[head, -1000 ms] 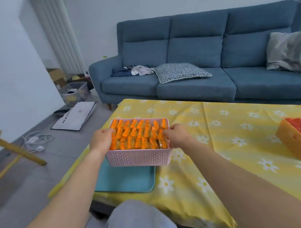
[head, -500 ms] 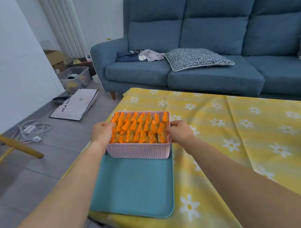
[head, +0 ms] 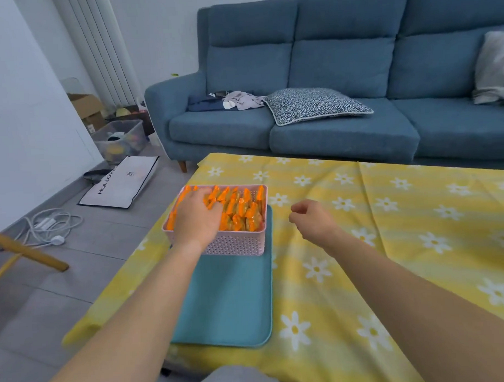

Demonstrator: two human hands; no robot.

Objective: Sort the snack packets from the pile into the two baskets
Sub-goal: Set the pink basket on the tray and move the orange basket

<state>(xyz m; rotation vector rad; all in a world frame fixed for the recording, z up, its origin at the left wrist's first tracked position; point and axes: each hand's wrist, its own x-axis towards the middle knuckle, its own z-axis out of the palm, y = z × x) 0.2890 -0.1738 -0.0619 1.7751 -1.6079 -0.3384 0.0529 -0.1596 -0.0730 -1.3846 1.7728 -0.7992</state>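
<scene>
**Left hand on the packets, right hand free**

Here's the pink perforated plastic basket [head: 232, 244], sitting at the 12 o'clock end of the flat teal rectangular mat [head: 229, 303] on the table with the yellow daisy-print cloth [head: 389, 229]. It's packed with rows of glossy orange snack packets [head: 245, 211]. The left hand [head: 197, 218] lies palm-down on the packets in the basket's 9 o'clock half, fingers spread and laid flat, gripping nothing. The right hand [head: 312, 220] hovers over the cloth at the basket's 3 o'clock, apart from it, fingers loosely curled, nothing in them. At 12 o'clock, past the table, stands a blue fabric three-seat sofa [head: 343, 130].
</scene>
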